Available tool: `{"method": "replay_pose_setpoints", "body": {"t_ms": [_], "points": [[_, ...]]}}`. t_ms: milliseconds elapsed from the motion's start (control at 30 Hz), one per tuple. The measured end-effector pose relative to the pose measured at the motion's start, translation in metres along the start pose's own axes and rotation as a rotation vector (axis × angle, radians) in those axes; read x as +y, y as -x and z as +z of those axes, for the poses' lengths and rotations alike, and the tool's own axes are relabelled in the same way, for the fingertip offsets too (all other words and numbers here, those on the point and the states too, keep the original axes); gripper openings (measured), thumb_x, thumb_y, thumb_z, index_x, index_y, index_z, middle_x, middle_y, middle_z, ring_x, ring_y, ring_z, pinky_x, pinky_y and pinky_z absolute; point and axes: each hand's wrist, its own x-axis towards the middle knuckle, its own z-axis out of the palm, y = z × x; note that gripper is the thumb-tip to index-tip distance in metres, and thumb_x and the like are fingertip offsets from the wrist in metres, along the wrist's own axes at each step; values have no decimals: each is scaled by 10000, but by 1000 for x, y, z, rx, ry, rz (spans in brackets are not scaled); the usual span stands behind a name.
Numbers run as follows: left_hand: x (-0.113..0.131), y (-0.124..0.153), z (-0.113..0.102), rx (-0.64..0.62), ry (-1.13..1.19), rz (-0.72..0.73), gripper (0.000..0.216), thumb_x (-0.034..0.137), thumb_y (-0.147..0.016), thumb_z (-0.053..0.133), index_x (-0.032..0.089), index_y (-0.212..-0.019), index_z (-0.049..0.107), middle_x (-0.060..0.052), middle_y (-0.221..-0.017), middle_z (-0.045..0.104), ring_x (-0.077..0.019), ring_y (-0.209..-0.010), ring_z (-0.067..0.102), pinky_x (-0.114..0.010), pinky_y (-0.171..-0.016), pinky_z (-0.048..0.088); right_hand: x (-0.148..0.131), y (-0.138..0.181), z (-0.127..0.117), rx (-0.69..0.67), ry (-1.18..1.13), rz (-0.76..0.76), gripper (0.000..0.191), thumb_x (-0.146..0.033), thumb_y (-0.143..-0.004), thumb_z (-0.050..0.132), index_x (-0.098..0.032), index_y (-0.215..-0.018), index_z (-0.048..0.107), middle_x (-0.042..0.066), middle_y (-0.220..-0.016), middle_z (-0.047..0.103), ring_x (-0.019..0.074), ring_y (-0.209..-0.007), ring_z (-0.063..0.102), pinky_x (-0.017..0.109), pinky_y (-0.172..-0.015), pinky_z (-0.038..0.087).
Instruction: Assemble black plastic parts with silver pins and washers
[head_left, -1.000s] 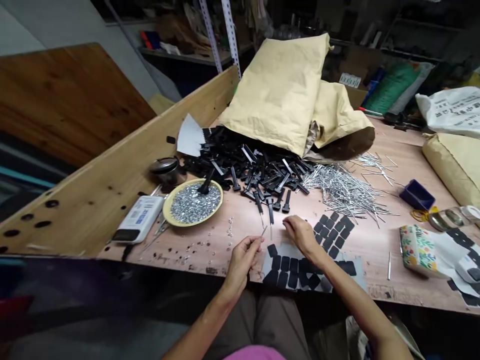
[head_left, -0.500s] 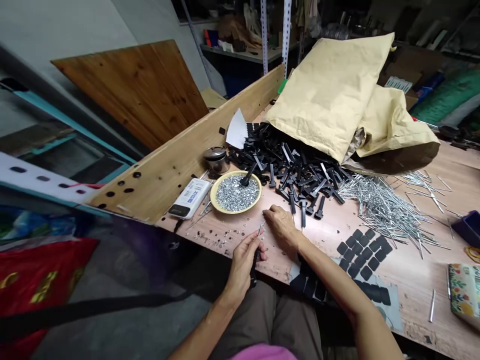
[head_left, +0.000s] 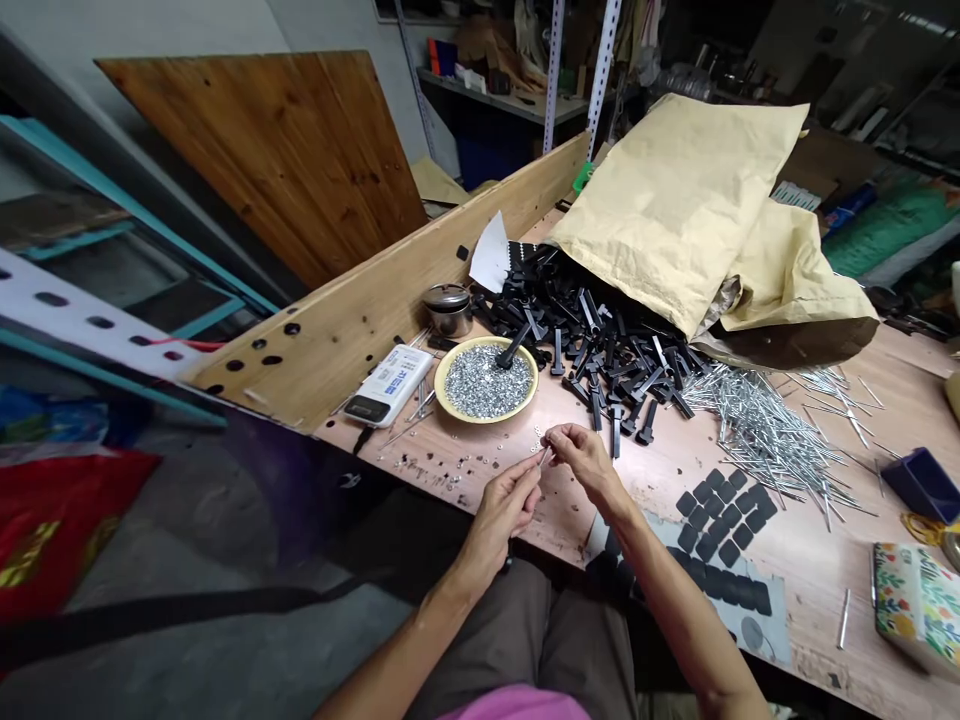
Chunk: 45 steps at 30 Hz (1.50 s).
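My left hand (head_left: pixel 506 505) is closed around a thin metal pin (head_left: pixel 541 458) with a black handle below my palm, held over the near edge of the wooden table (head_left: pixel 675 470). My right hand (head_left: pixel 579 457) pinches at the pin's upper tip; whatever small part it holds is too small to make out. Both hands meet just in front of a yellow dish (head_left: pixel 486 380) full of tiny silver nuts. Loose nuts lie scattered on the table near my fingers.
A heap of black plastic handles (head_left: pixel 600 340) spills from a tan paper sack (head_left: pixel 675 200). Silver pins (head_left: pixel 765 420) lie piled to the right. Black pads (head_left: pixel 720 515) sit on a backing sheet. A white power bank (head_left: pixel 390 382) and a metal tin (head_left: pixel 448 305) stand left of the dish.
My right hand lifted off the table by the scattered nuts and came to the pin's tip in my left hand. The camera shifted slightly.
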Motion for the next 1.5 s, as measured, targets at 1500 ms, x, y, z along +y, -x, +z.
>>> {"method": "replay_pose_setpoints", "body": {"t_ms": [1500], "points": [[-3,20,37,-308,-257,142,647,507,-681,629,130,-1206,605,82,-529,277,-62,-468,199,-203,-415,145,-8,84,-22,576,421,-491,142,-234,-808,519,-209,-727,633,37,-720,646,156,-674,615,280,-640,522]]}}
